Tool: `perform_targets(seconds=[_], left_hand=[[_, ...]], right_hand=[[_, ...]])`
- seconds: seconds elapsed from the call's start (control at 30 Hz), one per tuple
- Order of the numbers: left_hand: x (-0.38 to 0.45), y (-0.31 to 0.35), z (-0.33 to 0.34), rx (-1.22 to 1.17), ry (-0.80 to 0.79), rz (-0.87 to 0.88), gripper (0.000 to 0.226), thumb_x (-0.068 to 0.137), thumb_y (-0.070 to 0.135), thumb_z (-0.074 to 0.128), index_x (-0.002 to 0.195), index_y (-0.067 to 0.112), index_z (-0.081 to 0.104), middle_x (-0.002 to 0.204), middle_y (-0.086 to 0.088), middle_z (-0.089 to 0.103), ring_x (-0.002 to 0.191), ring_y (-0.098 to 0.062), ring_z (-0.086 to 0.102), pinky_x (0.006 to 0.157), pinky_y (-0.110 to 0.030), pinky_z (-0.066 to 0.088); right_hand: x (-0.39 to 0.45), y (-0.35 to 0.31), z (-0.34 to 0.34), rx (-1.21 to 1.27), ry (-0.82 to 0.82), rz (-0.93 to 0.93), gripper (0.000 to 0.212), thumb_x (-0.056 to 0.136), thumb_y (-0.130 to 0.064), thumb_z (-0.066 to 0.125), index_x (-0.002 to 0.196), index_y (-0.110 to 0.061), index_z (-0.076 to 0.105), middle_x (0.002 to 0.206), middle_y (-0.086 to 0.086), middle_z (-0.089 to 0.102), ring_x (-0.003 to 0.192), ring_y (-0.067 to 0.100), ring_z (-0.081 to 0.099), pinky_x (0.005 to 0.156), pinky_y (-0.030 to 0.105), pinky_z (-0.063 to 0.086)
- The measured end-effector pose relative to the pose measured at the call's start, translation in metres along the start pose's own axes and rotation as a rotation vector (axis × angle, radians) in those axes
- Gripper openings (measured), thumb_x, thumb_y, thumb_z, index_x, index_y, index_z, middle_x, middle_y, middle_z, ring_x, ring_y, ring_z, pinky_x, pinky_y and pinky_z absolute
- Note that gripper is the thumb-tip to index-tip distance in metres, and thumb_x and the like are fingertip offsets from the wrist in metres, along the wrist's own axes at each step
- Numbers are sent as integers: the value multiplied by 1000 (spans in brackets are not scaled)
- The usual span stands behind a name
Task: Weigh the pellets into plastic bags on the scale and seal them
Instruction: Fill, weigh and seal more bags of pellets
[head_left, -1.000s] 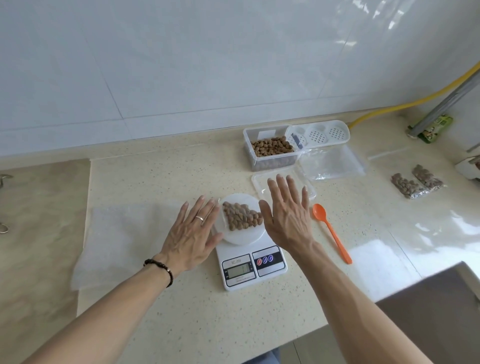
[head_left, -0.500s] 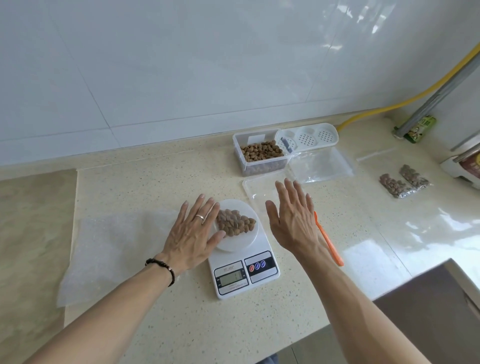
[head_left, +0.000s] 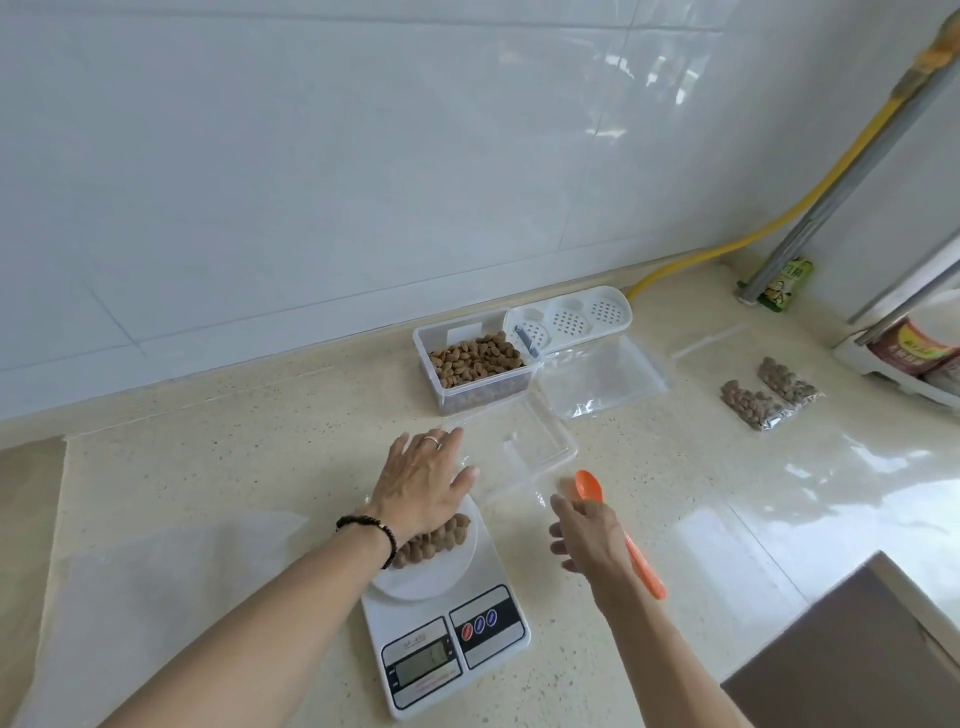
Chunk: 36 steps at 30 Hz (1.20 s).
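While the pellets (head_left: 434, 540) are sitting heaped on the scale (head_left: 441, 618), the left hand (head_left: 423, 483), fingers flat and holding nothing, is now reaching beyond them toward the clear lid (head_left: 524, 452), and the right hand (head_left: 589, 530), relaxed and empty, is dropping beside the orange spoon (head_left: 621, 530), probably to adjust the portion before bagging

The scene is seen from one head-worn wide-angle view, aimed forward and down over the table (head_left: 234, 467) toward the tiled wall (head_left: 363, 182). The scale (head_left: 447, 639) is framed close, at lower centre.
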<state>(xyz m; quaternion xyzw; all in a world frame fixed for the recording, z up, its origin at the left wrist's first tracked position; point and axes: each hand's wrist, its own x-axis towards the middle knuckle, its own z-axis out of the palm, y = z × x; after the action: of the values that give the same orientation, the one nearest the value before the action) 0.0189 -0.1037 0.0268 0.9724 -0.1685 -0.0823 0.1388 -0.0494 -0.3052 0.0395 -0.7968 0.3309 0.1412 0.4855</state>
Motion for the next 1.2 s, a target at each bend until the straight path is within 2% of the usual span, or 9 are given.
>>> perform_targets(seconds=[0.1,0.2,0.37,0.5,0.63,0.8,0.93,1.07,1.2], left_hand=[[9,7,-4,-83,-91,-19,48,99,43,37,137,14,38,125,-11,55,116,-29,52,102,-42,35],[11,6,-14,-228,-164,-59,52,98,45,40,140,14,38,135,-12,49,123,-29,50,102,-43,39],[3,1,-56,-586,-2,-134,45,96,44,50,135,21,49,109,0,60,97,-17,61,83,-30,47],[-13,-4,-100,-848,122,-99,17,99,29,52,93,16,62,77,-5,57,68,-15,60,70,-33,51],[-30,-3,-132,-973,237,-75,20,97,19,55,83,7,62,64,2,56,62,-11,56,70,-34,52],[-41,2,-159,-1021,327,-50,20,95,18,59,82,5,65,64,-2,62,65,-15,56,81,-49,52],[-45,5,-169,-1034,396,-47,21,94,20,60,75,12,64,64,-2,62,68,-20,54,83,-54,50],[-45,14,-175,-1000,472,-49,23,94,17,59,71,15,60,64,0,63,66,-16,55,77,-48,51],[-45,27,-180,-1017,454,-10,22,93,13,60,72,11,62,63,1,62,64,-11,57,70,-35,51]], right_hand=[[-5,-5,1,136,-138,-12,16,96,-18,59,95,-5,67,90,13,72,68,16,64,62,28,54],[-3,-16,-1,159,-145,-68,12,93,-15,62,87,-8,69,83,8,71,64,14,62,58,24,51],[-18,-51,-6,219,-165,-190,14,94,-20,63,89,-9,70,83,5,71,68,14,62,62,25,51],[-44,-83,-4,259,-219,-353,15,93,-20,63,83,-10,68,79,5,69,67,14,60,62,28,50],[-65,-110,-6,293,-188,-475,18,91,-14,62,74,-11,67,73,4,68,64,14,59,60,28,48],[-78,-130,-13,237,-108,-615,22,90,-20,65,69,-17,70,79,19,67,67,15,50,64,31,42],[-87,-139,-19,265,-116,-669,20,90,-20,66,72,-15,72,74,6,71,68,8,58,69,28,46],[-96,-145,-23,263,-196,-713,20,93,-25,66,78,-15,72,78,7,72,66,9,58,66,24,49],[-97,-145,-29,246,-72,-757,22,92,-18,65,71,-13,69,74,13,68,65,12,53,62,31,44]])
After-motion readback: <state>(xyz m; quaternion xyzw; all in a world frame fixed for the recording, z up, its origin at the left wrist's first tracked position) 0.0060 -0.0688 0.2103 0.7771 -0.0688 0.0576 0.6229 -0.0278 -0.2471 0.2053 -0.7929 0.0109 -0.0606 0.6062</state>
